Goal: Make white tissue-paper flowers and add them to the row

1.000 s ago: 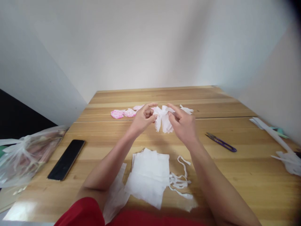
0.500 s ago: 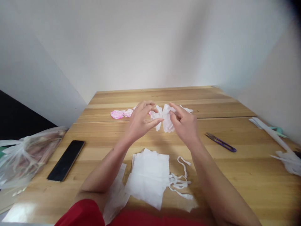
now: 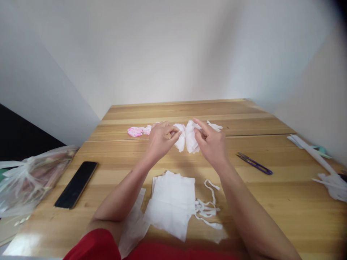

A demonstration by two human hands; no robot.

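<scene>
A white tissue-paper flower [image 3: 192, 139], gathered at its middle into two fanned halves, is held up above the table between my hands. My left hand [image 3: 162, 139] pinches the edge of its left half with thumb and forefinger. Around the right half, my right hand [image 3: 213, 143] grips the layers between thumb and fingers. Behind my left hand lies a row of pink-and-white paper pieces [image 3: 135, 131], partly hidden. Another white paper piece [image 3: 214, 126] shows behind my right hand. Closer to me lies a stack of white tissue sheets [image 3: 172, 204], with thin white strips [image 3: 207, 209] at its right.
Purple-handled thread snips [image 3: 255, 164] lie right of my right hand. On the left are a black phone [image 3: 76, 185] and a clear plastic bag [image 3: 35, 177]. White strips and plastic [image 3: 329, 180] lie along the right edge of the wooden table [image 3: 116, 155].
My left hand's spread thumb and fingers have closed on the left half of the paper flower. That half now looks narrower and folded. My right hand has barely moved.
</scene>
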